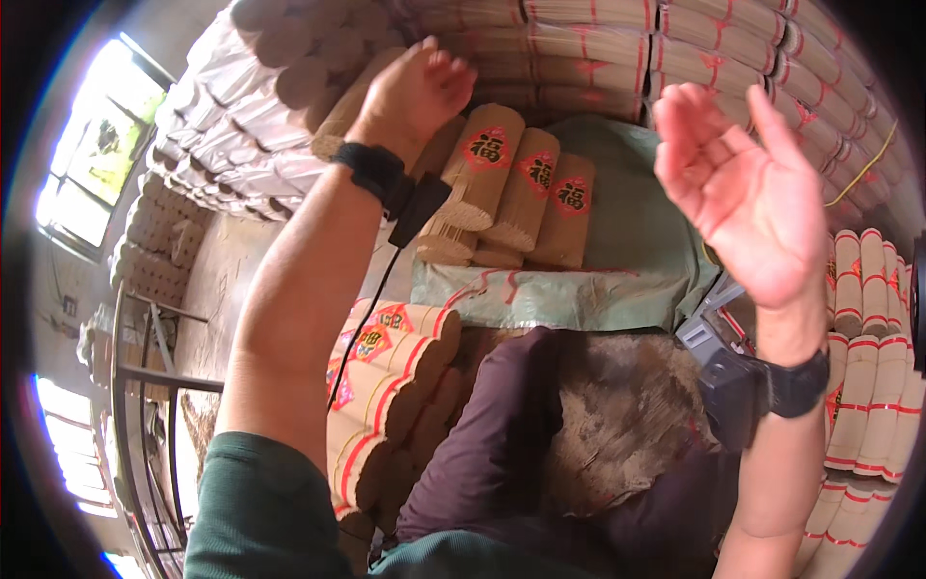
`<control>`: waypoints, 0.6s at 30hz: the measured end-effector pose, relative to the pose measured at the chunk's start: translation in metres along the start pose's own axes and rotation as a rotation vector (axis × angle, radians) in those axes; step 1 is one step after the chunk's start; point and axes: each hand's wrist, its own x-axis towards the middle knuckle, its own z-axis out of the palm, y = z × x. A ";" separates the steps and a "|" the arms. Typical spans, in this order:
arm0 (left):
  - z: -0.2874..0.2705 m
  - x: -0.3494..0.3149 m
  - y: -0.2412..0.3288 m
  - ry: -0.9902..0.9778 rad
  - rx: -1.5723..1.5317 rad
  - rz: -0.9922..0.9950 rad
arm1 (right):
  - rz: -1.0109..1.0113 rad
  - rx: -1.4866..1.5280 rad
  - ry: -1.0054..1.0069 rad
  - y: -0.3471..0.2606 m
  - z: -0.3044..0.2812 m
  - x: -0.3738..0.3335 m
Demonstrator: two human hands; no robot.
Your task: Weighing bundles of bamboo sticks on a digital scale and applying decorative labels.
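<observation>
My right hand (743,193) is raised at the right with its palm showing, fingers and thumb stretched apart, and nothing in it. At the upper left, my left hand (417,96) is also raised, its fingers loosely bent; I see nothing held in it. Each wrist wears a black strap with a small dark device. Between and beyond the hands, a small pile of bundles of thin brown sticks (490,174) with red diamond labels lies on a green cloth (627,227). Another brown bundle (338,125) shows partly behind my left forearm and hand.
Red-banded bundles (395,386) are stacked beside my knee at left; more stand at the right (863,386). Wrapped stacks (588,48) line the back. A grey plastic and metal object (709,323) stands by the cloth's right edge. A metal frame (145,376) is at far left.
</observation>
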 end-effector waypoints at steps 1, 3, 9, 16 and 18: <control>-0.030 0.019 -0.016 0.122 0.022 0.014 | 0.017 0.001 0.038 0.003 -0.015 0.012; -0.069 0.039 -0.054 0.398 0.140 0.007 | 0.005 -0.050 0.242 0.012 -0.043 0.037; -0.167 0.082 -0.110 0.563 0.882 -0.049 | 0.100 -0.192 0.553 0.063 -0.137 0.104; -0.231 0.102 -0.143 0.351 1.589 -0.231 | 0.334 -0.310 0.696 0.143 -0.238 0.149; -0.234 0.105 -0.140 0.379 1.571 -0.291 | 0.351 -0.298 0.695 0.155 -0.254 0.158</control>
